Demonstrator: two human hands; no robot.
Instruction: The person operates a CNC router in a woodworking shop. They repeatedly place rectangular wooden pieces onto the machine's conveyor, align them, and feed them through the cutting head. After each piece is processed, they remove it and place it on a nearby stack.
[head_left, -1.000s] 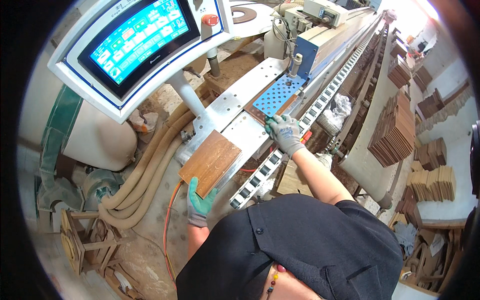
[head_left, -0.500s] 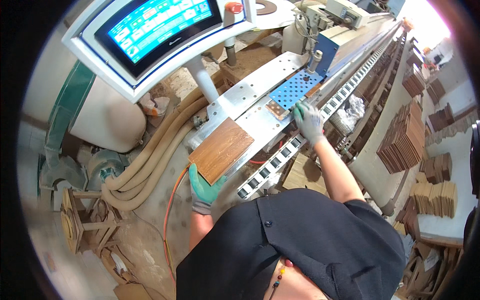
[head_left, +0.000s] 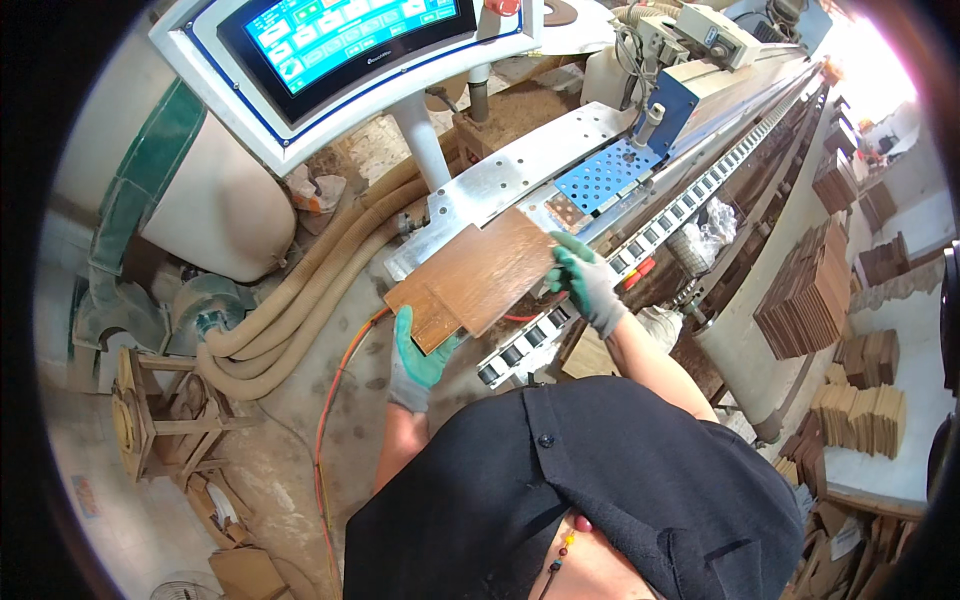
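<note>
Now, on the near side of the blue plate (head_left: 603,182), the left hand (head_left: 414,364) has its grip on the lower board (head_left: 415,306), the right hand (head_left: 588,284) on the upper board (head_left: 505,265).

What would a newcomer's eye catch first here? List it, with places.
The glowing blue screen at the upper left would likely draw the eye first. Next comes the perforated blue plate over the metal machine bed, above centre. Mid-picture, the gloved left hand and right hand hold two overlapping brown boards.
</note>
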